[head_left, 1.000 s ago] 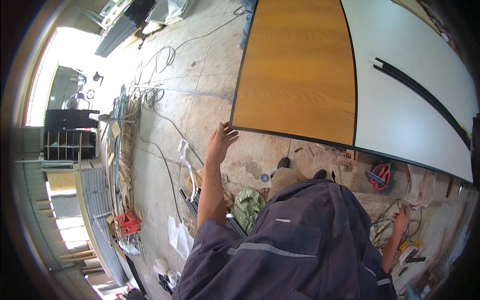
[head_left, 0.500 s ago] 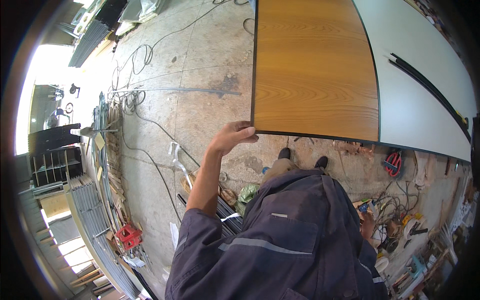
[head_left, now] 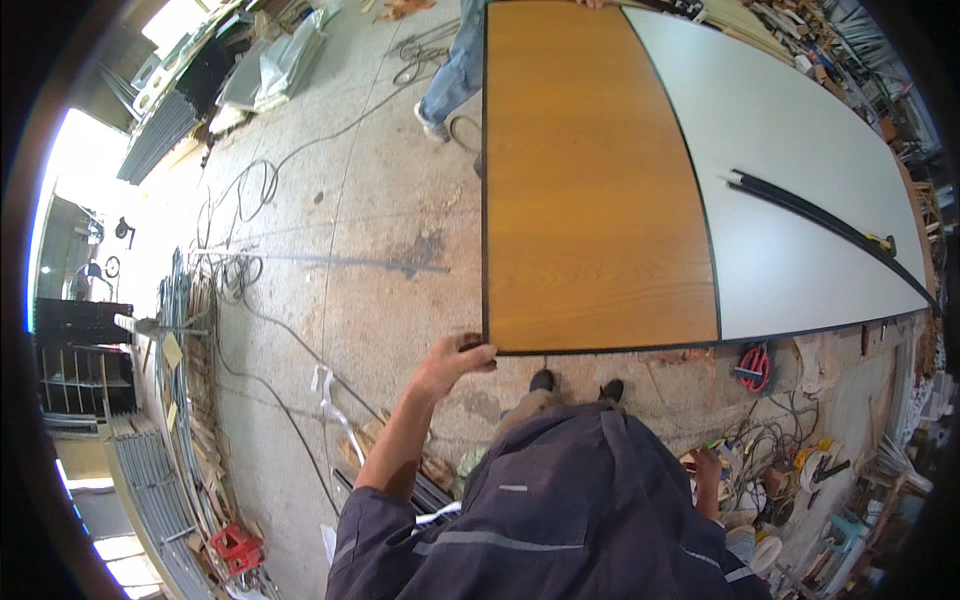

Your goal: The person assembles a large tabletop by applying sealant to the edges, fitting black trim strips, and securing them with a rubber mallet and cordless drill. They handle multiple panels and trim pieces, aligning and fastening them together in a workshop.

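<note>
Head view: the left hand (head_left: 450, 367), loosely spread a second ago, now pinches the brown panel (head_left: 600, 200) by its corner, seemingly steadying it; rightward, the right hand's (head_left: 704, 467) grip is unclear.

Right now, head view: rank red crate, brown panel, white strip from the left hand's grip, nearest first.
1. Brown panel: corner at the left hand.
2. White strip: floor, to its left.
3. Red crate: farther left, lower in view.
</note>
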Demonstrator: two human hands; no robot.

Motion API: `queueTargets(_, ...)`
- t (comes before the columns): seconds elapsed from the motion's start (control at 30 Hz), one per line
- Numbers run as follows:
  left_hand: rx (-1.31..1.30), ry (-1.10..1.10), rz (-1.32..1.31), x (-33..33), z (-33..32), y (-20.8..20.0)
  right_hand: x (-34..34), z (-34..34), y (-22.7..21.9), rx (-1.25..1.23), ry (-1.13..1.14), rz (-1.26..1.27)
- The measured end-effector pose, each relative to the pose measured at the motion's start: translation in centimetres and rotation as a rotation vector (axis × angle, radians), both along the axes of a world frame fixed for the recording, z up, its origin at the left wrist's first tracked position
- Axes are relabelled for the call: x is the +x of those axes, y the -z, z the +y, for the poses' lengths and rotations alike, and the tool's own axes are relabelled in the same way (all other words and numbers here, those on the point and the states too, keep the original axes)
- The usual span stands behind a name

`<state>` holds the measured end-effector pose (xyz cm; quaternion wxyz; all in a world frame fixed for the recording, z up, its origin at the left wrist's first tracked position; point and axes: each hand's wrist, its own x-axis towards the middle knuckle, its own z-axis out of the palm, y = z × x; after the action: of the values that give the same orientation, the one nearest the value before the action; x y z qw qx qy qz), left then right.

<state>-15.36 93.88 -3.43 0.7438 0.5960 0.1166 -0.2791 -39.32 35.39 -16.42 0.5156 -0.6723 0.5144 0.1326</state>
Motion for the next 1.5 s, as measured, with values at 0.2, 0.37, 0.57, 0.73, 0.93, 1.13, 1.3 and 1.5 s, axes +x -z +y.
queueTargets(0.2, 0.022, -0.028, 0.061, -0.3, 0.2, 0.9, 2.6, 1.5, 0.2, 0.008, 0.027, -0.027)
queueTargets(0.37, 0.022, -0.021, 0.082, 0.0, 0.0, 1.6, 2.8, 1.6, 0.6, 0.103, 0.076, -0.136)
queueTargets(0.57, -0.043, -0.069, 0.106, -0.3, -0.3, 1.6, 2.4, 2.6, 0.0, 0.048, 0.086, -0.103)
queueTargets(0.73, -0.082, -0.144, 0.106, -0.9, -1.6, 0.9, -0.8, 3.4, -1.7, 0.017, 0.16, -0.062)
queueTargets(0.93, -0.018, -0.18, 0.081, -1.7, -1.6, 1.3, -6.6, 2.7, -1.4, 0.089, 0.266, 0.03)
queueTargets(1.13, 0.016, -0.323, 0.081, -3.2, -2.5, 2.5, -13.1, -0.3, 3.9, -0.035, -0.243, -0.085)
queueTargets(1.3, 0.41, -0.136, -0.295, -5.3, -5.2, 4.8, -13.9, -3.3, 4.8, 0.09, 0.098, -0.092)
queueTargets(1.5, 0.271, -0.291, 0.042, -9.4, -12.7, 7.3, -15.4, -8.7, 3.6, 0.241, 0.343, -0.05)
